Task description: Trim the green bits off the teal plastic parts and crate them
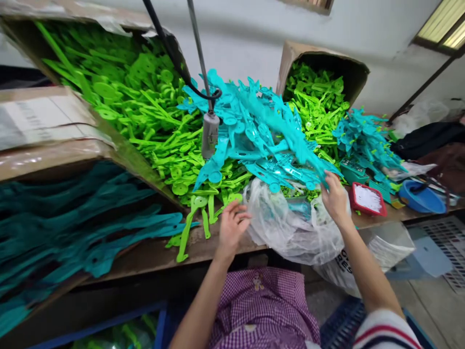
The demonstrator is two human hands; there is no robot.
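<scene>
Right hand [336,198] is up at the near edge of the teal plastic parts [261,131], fingers curled onto the lowest piece of that heap where it spills toward the person; whether the fingers have actually closed round a piece is hard to tell, since the motion blurs it. Left hand [232,225] hovers low over the desk [152,252], fingers loosely bent and half open, holding nothing, just beside the clear plastic bag [286,228] that bulges between the two hands.

The lime-green parts [156,116] pour from a tipped cardboard box [54,145] beyond the left hand, a few stray green pieces lying right at its fingertips. A grey cylinder on a cable [209,133] hangs above and ahead of the left hand. Out past the right hand sit a red tray [368,198] and a blue bowl [421,196], well apart from the action.

My read: this is the picking step, a teal piece being drawn off the pile toward the bag. What that calls for is a firm pinch on one piece alone, since they interlock and could drag neighbours down, with the free left hand steadying or opening the bag mouth
</scene>
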